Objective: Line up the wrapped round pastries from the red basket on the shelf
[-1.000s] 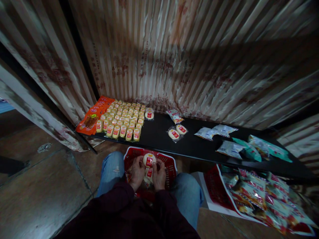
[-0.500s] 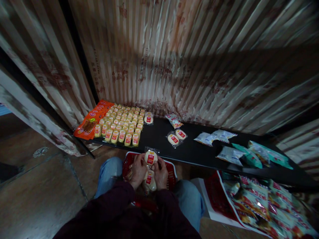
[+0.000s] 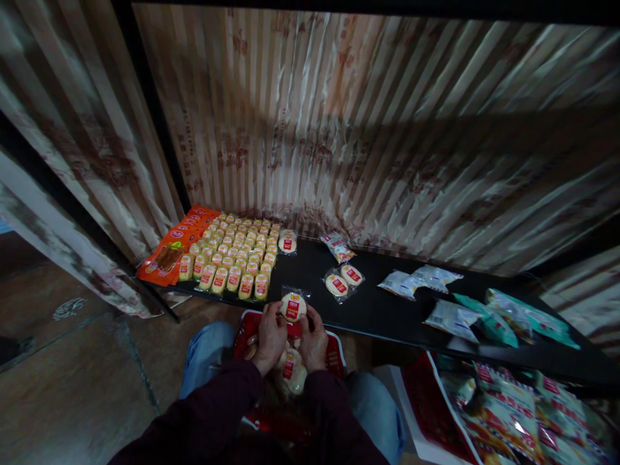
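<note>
i see an orange bag point(image 3: 167, 258) at the left end of the black shelf point(image 3: 305, 268), then rows of small yellow packets point(image 3: 232, 252). at the shelf's front edge, the left hand point(image 3: 272, 337) pinches the left side of a round white packet point(image 3: 293, 307), the right hand point(image 3: 314, 341) its right: narrow grips, equally near. its round face shows no long axis.

Striped, flower-patterned curtains point(image 3: 300, 116) hang behind a low black shelf point(image 3: 306, 266) over a dim, brown tiled floor point(image 3: 87, 394).

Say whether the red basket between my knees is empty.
Not empty: wrapped round cakes show inside the red basket; how full, I cannot tell.
</note>
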`<move>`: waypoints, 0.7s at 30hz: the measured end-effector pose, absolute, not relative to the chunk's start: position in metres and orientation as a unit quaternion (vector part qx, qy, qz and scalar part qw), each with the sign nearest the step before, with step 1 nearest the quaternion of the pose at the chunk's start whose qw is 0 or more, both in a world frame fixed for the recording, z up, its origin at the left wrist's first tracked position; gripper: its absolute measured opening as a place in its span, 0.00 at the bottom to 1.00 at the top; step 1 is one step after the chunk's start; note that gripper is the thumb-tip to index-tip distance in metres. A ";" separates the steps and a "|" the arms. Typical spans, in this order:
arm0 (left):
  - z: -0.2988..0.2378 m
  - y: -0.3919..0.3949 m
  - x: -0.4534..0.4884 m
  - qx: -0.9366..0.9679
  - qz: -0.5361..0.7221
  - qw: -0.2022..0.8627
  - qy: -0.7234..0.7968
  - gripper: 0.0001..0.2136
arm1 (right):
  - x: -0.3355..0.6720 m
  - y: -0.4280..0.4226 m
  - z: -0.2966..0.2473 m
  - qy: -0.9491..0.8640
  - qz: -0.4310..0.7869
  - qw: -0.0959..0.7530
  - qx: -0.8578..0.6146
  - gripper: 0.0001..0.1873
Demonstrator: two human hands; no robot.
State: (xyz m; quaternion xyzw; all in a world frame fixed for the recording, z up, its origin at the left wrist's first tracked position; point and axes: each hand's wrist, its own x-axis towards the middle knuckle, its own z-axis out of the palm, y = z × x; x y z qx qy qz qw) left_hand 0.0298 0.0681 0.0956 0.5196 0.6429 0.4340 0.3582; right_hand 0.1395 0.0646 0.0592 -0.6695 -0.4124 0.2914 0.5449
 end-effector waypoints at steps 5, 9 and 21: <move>0.094 0.082 0.033 0.526 0.447 0.347 0.635 0.18 | 0.142 0.085 0.062 -0.438 0.284 0.548 -0.653 0.26; 0.095 0.093 0.036 0.532 0.460 0.336 0.627 0.19 | 0.144 0.101 0.064 -0.448 0.277 0.544 -0.654 0.27; 0.099 0.118 0.043 0.543 0.443 0.325 0.635 0.19 | 0.146 0.133 0.062 -0.453 0.279 0.547 -0.647 0.24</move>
